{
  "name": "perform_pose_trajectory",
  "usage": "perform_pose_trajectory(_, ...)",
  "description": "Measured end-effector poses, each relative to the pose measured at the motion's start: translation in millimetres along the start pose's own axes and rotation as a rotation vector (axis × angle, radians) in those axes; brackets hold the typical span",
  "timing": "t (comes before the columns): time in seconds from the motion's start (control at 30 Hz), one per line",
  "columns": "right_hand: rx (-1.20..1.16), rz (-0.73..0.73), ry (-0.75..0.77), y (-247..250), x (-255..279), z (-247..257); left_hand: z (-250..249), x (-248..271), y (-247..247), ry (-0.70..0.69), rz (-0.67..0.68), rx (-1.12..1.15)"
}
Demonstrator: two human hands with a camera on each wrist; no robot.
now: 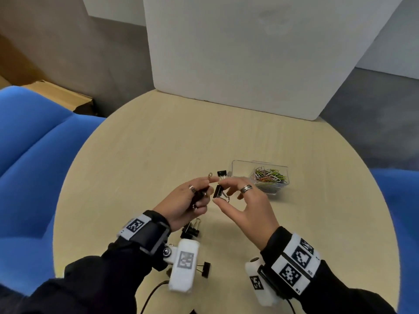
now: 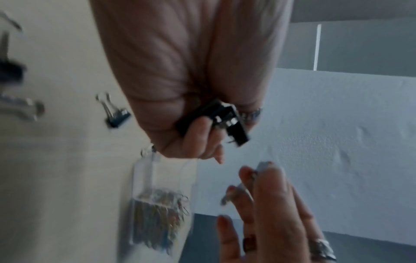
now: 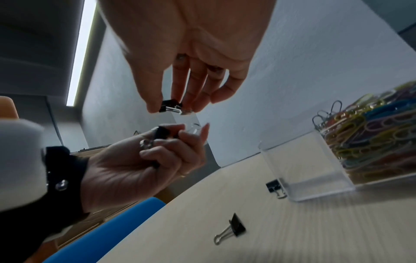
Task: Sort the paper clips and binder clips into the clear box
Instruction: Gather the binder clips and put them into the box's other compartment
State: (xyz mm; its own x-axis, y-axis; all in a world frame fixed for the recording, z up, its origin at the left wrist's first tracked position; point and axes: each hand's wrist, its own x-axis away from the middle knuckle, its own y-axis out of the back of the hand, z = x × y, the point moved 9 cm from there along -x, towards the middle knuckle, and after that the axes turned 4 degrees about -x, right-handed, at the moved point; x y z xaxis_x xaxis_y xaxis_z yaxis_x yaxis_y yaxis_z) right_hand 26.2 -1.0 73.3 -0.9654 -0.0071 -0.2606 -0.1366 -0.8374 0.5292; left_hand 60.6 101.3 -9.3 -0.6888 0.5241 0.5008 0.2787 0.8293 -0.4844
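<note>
My right hand (image 1: 218, 193) pinches a black binder clip (image 3: 170, 106) between thumb and fingertips, in the air just left of the clear box (image 1: 235, 168). Close beside it, my left hand (image 1: 204, 192) has its fingers curled round more black binder clips (image 2: 225, 121). The box's right compartment holds a heap of coloured paper clips (image 1: 269, 177); its left compartment looks empty. One binder clip (image 1: 222, 173) lies on the table against the box's left wall. Others lie nearer me (image 1: 191, 230) and by my left wrist (image 1: 205, 268).
The round wooden table (image 1: 136, 155) has a white foam board (image 1: 249, 53) standing at its far edge. Blue chairs (image 1: 34, 155) flank the table on both sides. A cardboard box (image 1: 59, 94) sits on the floor at the far left.
</note>
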Motion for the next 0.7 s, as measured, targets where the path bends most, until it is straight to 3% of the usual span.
perform_pose_trajectory(0.17, 0.095, -0.077, 0.068, 17.3, -4.7, 4.7, 13.6, -18.0, -41.5, 0.180, 0.057, 0.215)
perform_pose_trajectory(0.33, 0.210, -0.069, 0.056, 23.1, -10.6, -5.7, 16.8, -26.6, -59.2, 0.243, 0.116, 0.327)
perform_pose_trajectory(0.57, 0.224, -0.137, -0.052, 66.2, -23.7, -42.4, 15.3, -37.2, -58.4, 0.289, 0.033, 0.333)
perform_pose_trajectory(0.63, 0.363, -0.071, -0.153, 76.3, -34.2, -70.4, 13.0, -43.1, -57.4, 0.299, 0.023, 0.319)
perform_pose_trajectory(0.7, 0.507, 0.141, -0.285, 70.3, -40.6, -102.9, 11.0, -50.7, -56.4, 0.307, 0.013, 0.305)
